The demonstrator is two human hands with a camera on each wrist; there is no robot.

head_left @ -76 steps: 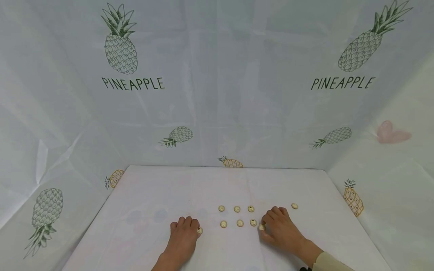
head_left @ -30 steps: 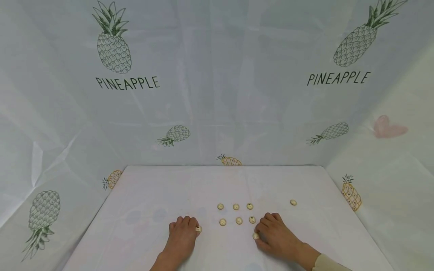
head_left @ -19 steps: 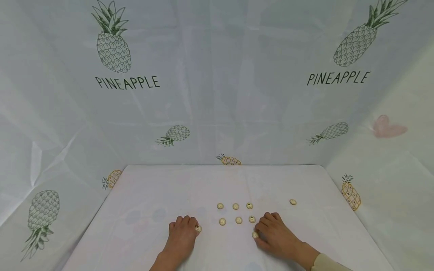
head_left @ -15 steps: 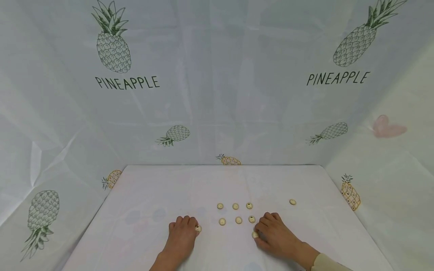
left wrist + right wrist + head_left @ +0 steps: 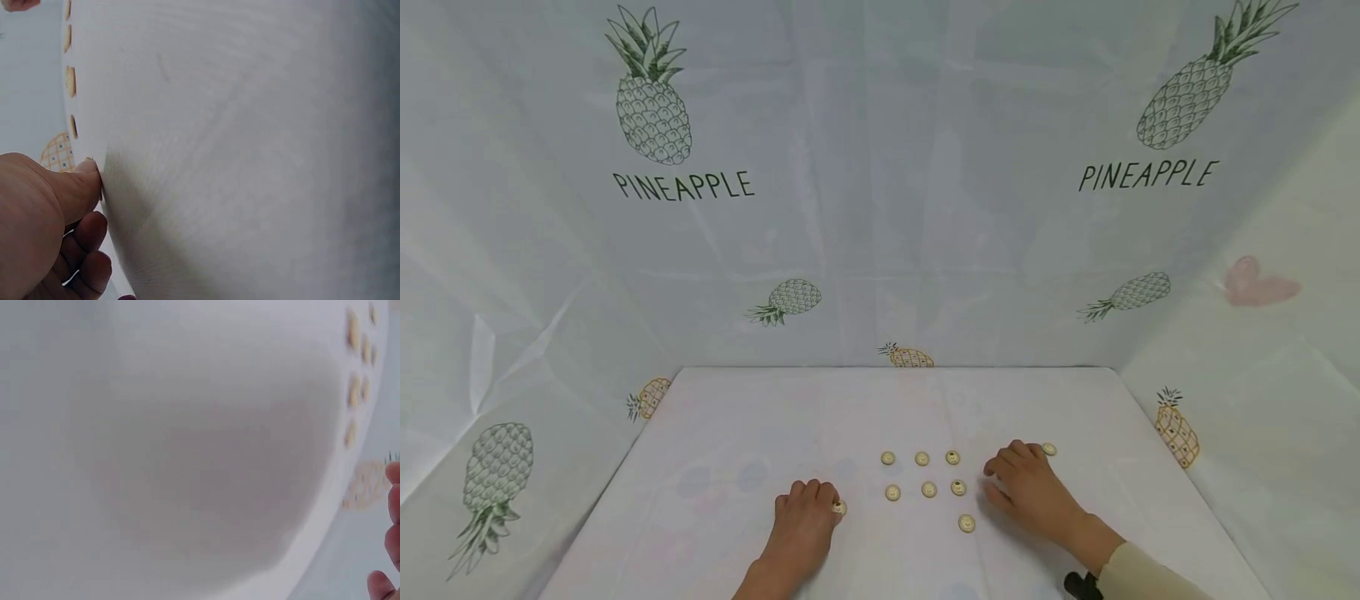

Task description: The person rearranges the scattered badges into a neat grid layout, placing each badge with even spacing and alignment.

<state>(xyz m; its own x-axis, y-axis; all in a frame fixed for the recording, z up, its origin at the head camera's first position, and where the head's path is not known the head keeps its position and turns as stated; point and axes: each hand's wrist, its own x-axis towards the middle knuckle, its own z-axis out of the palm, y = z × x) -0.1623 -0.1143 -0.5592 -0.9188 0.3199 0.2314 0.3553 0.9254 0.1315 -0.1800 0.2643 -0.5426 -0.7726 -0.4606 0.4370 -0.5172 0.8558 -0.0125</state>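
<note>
In the head view several small round cream discs with dark dots lie on the white table. My left hand (image 5: pixel 797 529) pinches one disc (image 5: pixel 840 507) at the left, its far side hidden under the fingers. Thumb and fingertips meet low at the tabletop in the left wrist view, where the thumb (image 5: pixel 78 187) covers most of that disc. My right hand (image 5: pixel 1032 490), fingers loosely bent and holding nothing, is over the table on the right. Its index knuckle comes near a lone disc (image 5: pixel 1048 449). Another disc (image 5: pixel 966 523) lies in front of it, to its left.
Between the hands, discs form two short rows, a back one with a disc (image 5: pixel 922 458) in its middle and a front one with a disc (image 5: pixel 928 489). Pineapple-printed cloth (image 5: pixel 880 208) hangs behind the white tabletop (image 5: pixel 760 417) and along both sides.
My right hand slid a disc toward the near side, let it go below the front row, then moved away to the back right. My left hand has stayed on its disc.
</note>
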